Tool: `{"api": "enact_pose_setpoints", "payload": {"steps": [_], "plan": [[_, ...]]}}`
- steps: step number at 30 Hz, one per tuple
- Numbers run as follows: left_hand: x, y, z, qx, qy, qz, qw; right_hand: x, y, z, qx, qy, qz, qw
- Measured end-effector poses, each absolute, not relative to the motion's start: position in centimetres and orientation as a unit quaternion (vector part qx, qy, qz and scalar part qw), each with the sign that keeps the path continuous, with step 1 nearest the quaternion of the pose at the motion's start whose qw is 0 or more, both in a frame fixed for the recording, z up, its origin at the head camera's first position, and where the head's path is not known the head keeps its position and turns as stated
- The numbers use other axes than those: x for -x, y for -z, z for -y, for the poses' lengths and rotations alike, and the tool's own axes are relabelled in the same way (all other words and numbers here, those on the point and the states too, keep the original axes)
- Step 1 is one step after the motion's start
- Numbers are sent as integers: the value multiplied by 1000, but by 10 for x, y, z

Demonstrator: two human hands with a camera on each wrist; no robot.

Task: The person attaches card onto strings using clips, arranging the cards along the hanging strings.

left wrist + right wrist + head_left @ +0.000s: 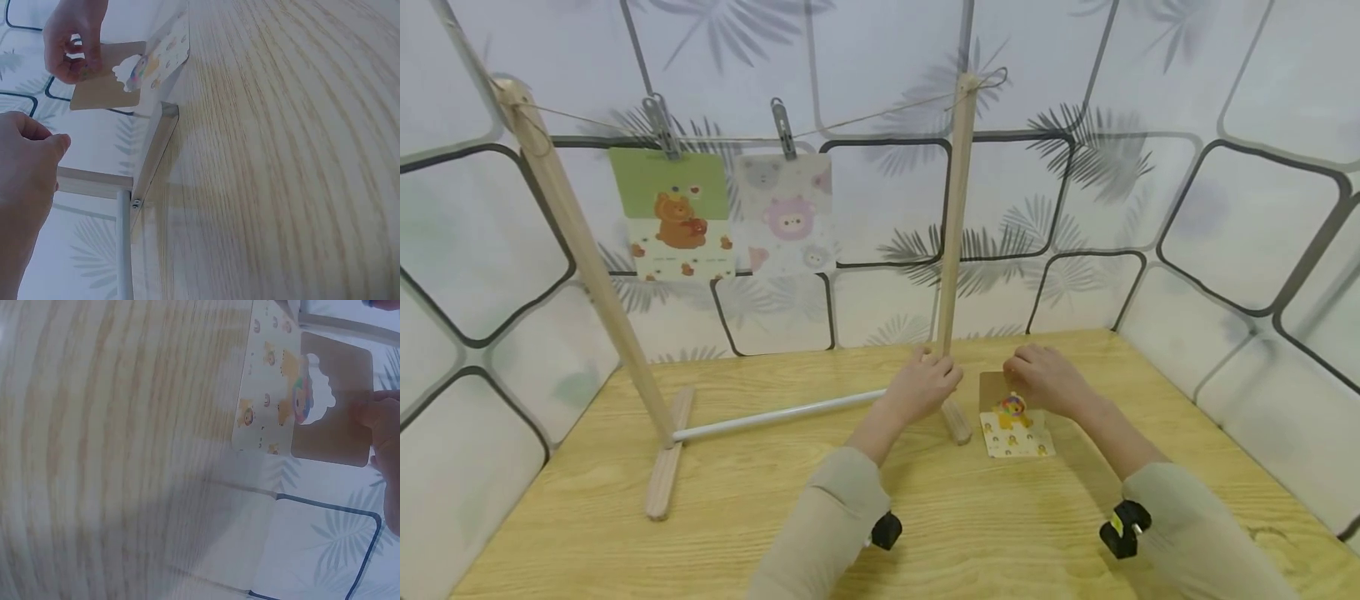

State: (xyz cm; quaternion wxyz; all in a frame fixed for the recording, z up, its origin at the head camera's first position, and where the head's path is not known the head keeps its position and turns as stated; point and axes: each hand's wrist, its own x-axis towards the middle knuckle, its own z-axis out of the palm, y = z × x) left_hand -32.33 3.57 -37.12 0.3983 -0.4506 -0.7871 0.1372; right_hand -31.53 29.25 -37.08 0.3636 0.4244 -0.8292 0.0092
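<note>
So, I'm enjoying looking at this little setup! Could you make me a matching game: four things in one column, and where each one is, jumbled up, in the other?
Things
1. bear card
2. white pole
3. brown-topped card
4. pink-face card

Places
A. held by the person's right hand
B. hanging from the right clip
C. hanging from the left clip
D. low down, between the two wooden posts

Right pairs
1-C
2-D
3-A
4-B
</note>
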Motion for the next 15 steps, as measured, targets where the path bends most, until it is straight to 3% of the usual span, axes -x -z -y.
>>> {"api": "enact_pose_setpoints", "payload": {"steps": [8,15], "plan": [[321,367,-24,463,-81,791,391,312,360,-283,-450,-15,807,382],[319,363,-12,447,-77,824,340,307,343,-274,-465,-15,791,398]]}}
